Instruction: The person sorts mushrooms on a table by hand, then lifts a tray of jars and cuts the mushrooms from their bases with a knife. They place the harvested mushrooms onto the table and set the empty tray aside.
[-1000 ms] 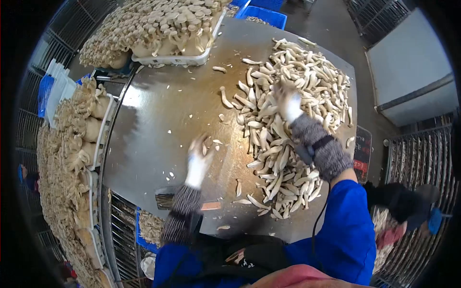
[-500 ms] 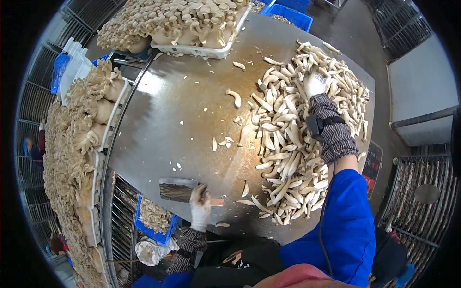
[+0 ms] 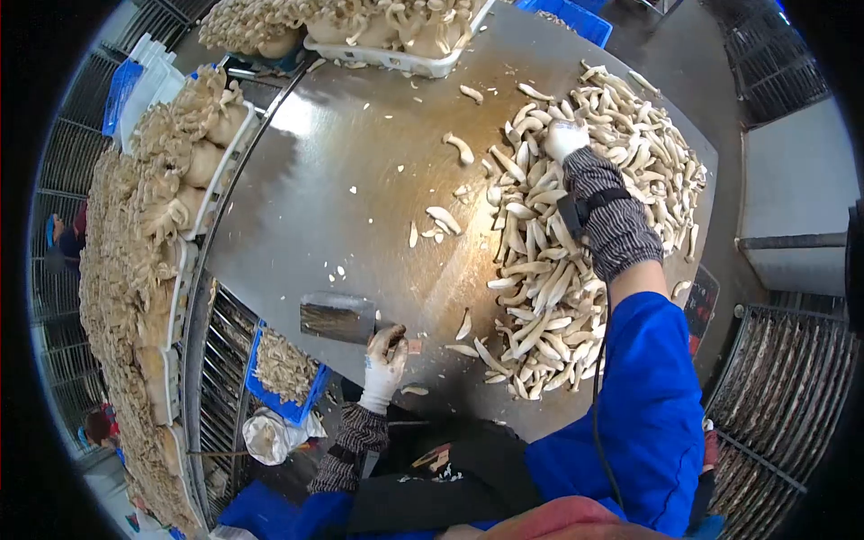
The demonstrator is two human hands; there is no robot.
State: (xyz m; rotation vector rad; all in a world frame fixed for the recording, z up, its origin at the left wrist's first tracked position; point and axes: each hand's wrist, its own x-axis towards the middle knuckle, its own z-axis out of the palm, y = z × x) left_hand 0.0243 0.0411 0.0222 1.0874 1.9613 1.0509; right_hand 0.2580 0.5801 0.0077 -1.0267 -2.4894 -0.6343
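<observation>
Left hand (image 3: 387,346) fingers wrapped on cleaver (image 3: 337,317) handle, left of pile (image 3: 540,288); blade flat, long axis sideways, pointing away from pile. Right hand (image 3: 565,139) on pile top, finger spread can't tell

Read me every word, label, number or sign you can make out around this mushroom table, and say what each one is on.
No text here can be read.
On the dark panel at the right of the view: red marks, too blurred to read.
On the dark clothing at the bottom: small white marks, too small to read.
On the cleaver held by the left hand: no marking visible on the blade.
</observation>
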